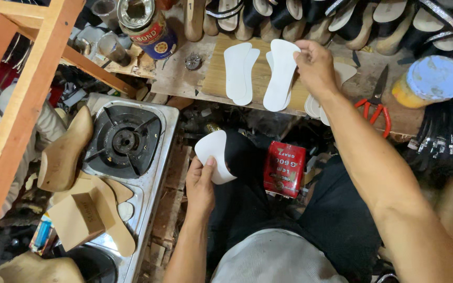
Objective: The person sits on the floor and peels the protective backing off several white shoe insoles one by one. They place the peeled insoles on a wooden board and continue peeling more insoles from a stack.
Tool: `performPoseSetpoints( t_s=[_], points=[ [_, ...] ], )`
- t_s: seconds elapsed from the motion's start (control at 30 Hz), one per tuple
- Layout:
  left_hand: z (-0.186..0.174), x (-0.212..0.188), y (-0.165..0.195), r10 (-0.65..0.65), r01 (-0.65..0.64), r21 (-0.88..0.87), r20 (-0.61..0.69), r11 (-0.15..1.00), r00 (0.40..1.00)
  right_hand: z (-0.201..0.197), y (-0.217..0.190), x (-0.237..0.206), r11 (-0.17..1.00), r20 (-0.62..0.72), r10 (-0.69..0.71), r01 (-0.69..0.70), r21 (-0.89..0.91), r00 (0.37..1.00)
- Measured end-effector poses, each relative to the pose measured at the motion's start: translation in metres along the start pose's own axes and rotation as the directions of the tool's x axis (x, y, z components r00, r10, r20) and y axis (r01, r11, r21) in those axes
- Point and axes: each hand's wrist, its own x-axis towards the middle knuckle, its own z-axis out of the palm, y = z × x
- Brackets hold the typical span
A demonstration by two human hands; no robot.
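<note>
While the right hand (315, 65) reaches out over the tabletop (184, 78), its fingers are pinched closed on the top edge of a white insole (280, 76), which hangs just above the wooden board (260, 78) and overlaps another white piece beneath it. Two more white insoles (238, 72) lie flat just to the left on the same board. Left hand (200, 183) sits low, near the lap, fingers wrapped shut around a curled white insole piece (213, 152), bent over a dark form. Red tin (284, 169) stands just beside that hand; red-handled scissors (376, 102) lie on the tabletop to the right of the outstretched arm; gas burner (124, 140) at left, wooden shoe last (64, 152) leaning against it. Judgement: a light pinch near the edge suits the thin sheet; lifting it straight up should keep the piece underneath from dragging along, and the left grip looks firm enough to hold the curl.
</note>
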Motion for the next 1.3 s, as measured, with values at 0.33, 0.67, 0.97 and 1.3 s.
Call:
performPoseSetpoints(
  t_s=[0.33, 0.67, 0.97, 1.3],
  points=[
    [0.044, 0.079, 0.027, 0.009, -0.033, 0.138, 0.17, 0.99, 0.985, -0.015, 0.02, -0.092, 0.996, 0.019, -0.082, 0.083, -0.036, 0.996],
    [0.127, 0.197, 0.074, 0.353, -0.394, 0.593, 0.19, 0.703, 0.916, -0.043, 0.04, -0.179, 0.985, -0.059, -0.081, 0.071, -0.16, 0.995],
    [0.112, 0.09, 0.01, 0.119, -0.311, 0.506, 0.376, 0.805, 0.919, -0.068, 0.075, -0.166, 0.702, 0.083, -0.291, 0.272, -0.658, 0.953],
    [0.072, 0.018, -0.072, -0.218, 0.082, 0.345, 0.375, 0.935, 0.901, -0.086, 0.081, -0.145, 0.699, 0.138, -0.312, 0.326, -0.636, 0.94]
  ],
)
